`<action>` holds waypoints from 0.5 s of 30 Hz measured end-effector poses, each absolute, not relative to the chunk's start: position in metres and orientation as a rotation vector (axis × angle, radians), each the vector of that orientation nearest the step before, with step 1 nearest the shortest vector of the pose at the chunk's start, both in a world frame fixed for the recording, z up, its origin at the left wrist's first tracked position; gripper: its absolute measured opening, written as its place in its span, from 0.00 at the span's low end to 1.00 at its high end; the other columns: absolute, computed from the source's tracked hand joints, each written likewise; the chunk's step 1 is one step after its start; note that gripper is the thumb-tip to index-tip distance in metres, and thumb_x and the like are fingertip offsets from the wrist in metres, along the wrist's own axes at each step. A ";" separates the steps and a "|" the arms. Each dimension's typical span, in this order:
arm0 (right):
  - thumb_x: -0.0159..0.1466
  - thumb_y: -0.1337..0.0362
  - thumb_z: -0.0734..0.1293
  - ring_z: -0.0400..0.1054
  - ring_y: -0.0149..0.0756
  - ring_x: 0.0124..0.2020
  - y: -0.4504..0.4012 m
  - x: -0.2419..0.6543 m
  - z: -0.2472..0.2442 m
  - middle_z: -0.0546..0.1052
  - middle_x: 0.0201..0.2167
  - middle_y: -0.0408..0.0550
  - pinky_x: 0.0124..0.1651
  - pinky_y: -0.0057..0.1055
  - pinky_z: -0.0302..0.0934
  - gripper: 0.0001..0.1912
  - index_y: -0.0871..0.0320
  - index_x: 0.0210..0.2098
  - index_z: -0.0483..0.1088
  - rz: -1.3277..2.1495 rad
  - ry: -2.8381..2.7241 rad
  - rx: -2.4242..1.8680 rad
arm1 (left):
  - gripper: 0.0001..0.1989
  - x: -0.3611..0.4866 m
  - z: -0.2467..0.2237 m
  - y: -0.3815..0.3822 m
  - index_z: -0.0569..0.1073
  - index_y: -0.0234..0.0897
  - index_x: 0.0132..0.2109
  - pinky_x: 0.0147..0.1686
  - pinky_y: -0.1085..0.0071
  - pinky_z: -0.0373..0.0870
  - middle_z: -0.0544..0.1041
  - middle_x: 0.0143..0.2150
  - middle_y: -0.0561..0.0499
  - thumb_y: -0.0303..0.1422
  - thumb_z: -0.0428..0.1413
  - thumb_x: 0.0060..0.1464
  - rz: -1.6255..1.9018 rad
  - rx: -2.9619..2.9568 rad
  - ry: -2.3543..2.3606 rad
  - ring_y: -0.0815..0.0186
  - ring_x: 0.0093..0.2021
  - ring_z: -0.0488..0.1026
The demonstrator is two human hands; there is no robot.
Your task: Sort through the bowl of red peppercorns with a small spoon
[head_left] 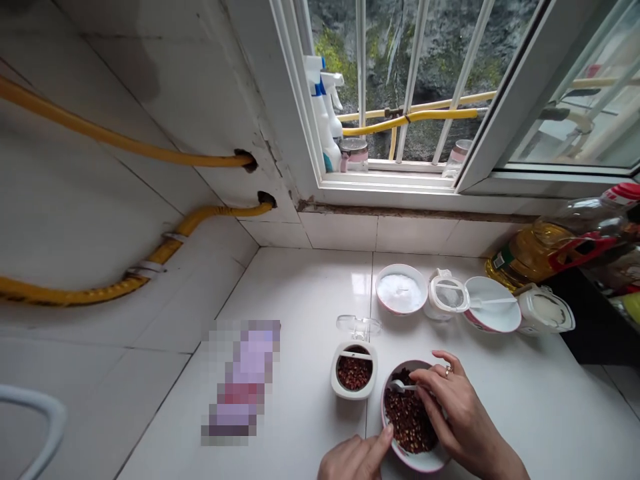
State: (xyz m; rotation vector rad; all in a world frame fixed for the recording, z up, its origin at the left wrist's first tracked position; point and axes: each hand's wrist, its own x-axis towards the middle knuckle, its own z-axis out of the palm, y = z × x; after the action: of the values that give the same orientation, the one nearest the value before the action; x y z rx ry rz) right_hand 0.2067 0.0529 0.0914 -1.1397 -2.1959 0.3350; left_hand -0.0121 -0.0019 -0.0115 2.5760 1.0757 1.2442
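My right hand (457,407) pinches the handle of a small white spoon (399,386) between thumb and fingers. The spoon's head rests on dark red chili flakes (411,420) with pale seeds, in a white bowl with a pink rim (427,461). At the bowl's left edge, my left hand (356,457) has one digit pressed on the rim and its other fingers curled; its lower part is cut off by the frame. Just left of the bowl stands a white seasoning jar (354,393), its clear lid (359,325) flipped back, with chili flakes inside.
Behind are a bowl of white granules (401,290), a lidded seasoning jar (449,297), a bowl with a white spoon (493,317) and another jar (546,312). An oil bottle (540,243) leans at right. A blurred purple packet (253,367) lies left. Yellow hoses (165,252) run along the wall.
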 end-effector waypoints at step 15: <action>0.70 0.72 0.58 0.72 0.35 0.29 0.050 0.203 0.080 0.80 0.29 0.44 0.52 0.43 0.60 0.11 0.55 0.39 0.70 0.349 -2.135 -1.165 | 0.31 -0.016 0.012 -0.008 0.54 0.32 0.72 0.34 0.73 0.77 0.80 0.37 0.44 0.18 0.45 0.63 1.077 2.500 1.031 0.66 0.33 0.77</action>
State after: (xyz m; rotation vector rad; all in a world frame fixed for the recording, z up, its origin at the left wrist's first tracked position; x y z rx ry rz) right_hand 0.2033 0.0504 0.0798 -1.1650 -2.1355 0.3488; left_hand -0.0158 -0.0075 0.0120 2.4997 1.0307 1.0768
